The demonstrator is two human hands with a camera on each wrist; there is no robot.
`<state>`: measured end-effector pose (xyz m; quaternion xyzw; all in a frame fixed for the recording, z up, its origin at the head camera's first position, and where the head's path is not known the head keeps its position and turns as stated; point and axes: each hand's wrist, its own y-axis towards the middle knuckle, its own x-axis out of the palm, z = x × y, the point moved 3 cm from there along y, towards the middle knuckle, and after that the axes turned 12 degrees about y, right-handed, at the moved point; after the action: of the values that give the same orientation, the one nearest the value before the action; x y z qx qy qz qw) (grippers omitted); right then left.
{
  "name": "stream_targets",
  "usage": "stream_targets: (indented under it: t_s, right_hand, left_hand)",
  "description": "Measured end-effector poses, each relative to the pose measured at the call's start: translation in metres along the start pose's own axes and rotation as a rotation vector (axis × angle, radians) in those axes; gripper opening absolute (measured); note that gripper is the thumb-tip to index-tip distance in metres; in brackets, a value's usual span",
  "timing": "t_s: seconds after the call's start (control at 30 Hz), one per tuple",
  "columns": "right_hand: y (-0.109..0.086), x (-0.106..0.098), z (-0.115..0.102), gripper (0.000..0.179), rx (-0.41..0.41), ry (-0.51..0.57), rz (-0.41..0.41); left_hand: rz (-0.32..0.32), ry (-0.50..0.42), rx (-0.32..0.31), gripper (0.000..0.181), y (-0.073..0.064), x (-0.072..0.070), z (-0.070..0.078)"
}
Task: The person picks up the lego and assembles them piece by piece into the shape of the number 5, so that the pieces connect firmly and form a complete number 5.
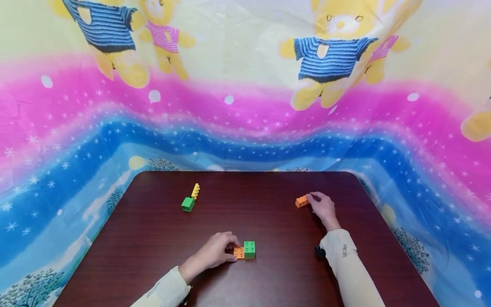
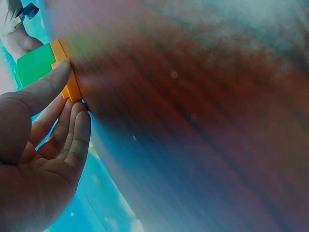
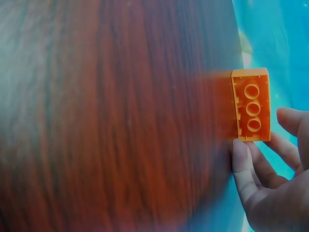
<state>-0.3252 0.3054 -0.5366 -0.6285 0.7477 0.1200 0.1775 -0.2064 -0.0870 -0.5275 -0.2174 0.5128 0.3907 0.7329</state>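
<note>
Near the front middle of the table my left hand (image 1: 215,250) pinches an orange brick (image 1: 239,253) between thumb and fingers. A green brick (image 1: 249,249) with studs on top stands right against its right side, reaching higher; the left wrist view shows the green brick (image 2: 36,65) beyond the thumb. Farther back on the right, my right hand (image 1: 323,209) is at the end of another orange brick (image 1: 301,201). This brick (image 3: 252,106) turns its hollow underside with round tubes toward the right wrist camera. One fingertip meets its lower corner, while another finger stands apart from it.
On the back left of the dark wooden table (image 1: 153,238) lie a green brick (image 1: 187,204) and a narrow yellow brick (image 1: 195,191), close together. A printed curtain with bears (image 1: 245,102) hangs behind and beside the table edges.
</note>
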Motion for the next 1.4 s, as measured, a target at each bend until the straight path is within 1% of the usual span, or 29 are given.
stream_targets:
  t_s: [0.23, 0.37, 0.6, 0.83, 1.0, 1.13, 1.23, 1.4]
  right_hand:
    - [0.003, 0.004, 0.001, 0.046, -0.005, -0.02, 0.017]
    - [0.003, 0.006, 0.0, 0.041, 0.004, 0.021, 0.004]
    - [0.005, 0.007, 0.001, 0.036, 0.002, 0.124, -0.033]
    - [0.004, 0.008, 0.006, 0.033, -0.003, 0.128, -0.04]
    - [0.002, 0.013, 0.007, 0.036, 0.004, 0.167, -0.08]
    - [0.0, 0.013, 0.008, 0.036, 0.015, 0.21, -0.102]
    - [0.0, 0.012, 0.008, 0.034, 0.027, 0.207, -0.088]
    - [-0.001, 0.009, 0.007, 0.036, 0.031, 0.171, -0.089]
  left_hand:
    - [-0.014, -0.019, -0.01, 0.026, 0.0, -0.001, -0.001]
    - [-0.012, -0.01, -0.004, 0.026, -0.001, -0.002, -0.001]
    - [-0.006, -0.002, -0.004, 0.027, 0.0, -0.002, 0.0]
    - [-0.009, -0.007, -0.01, 0.026, -0.001, 0.001, -0.001]
    - [-0.023, -0.02, -0.023, 0.027, -0.004, 0.001, -0.001]
    - [-0.021, -0.023, -0.02, 0.027, -0.004, 0.0, 0.0]
    - [-0.02, -0.018, -0.014, 0.027, -0.002, -0.001, 0.001]
    - [-0.004, -0.017, 0.002, 0.027, -0.001, 0.0, 0.003]
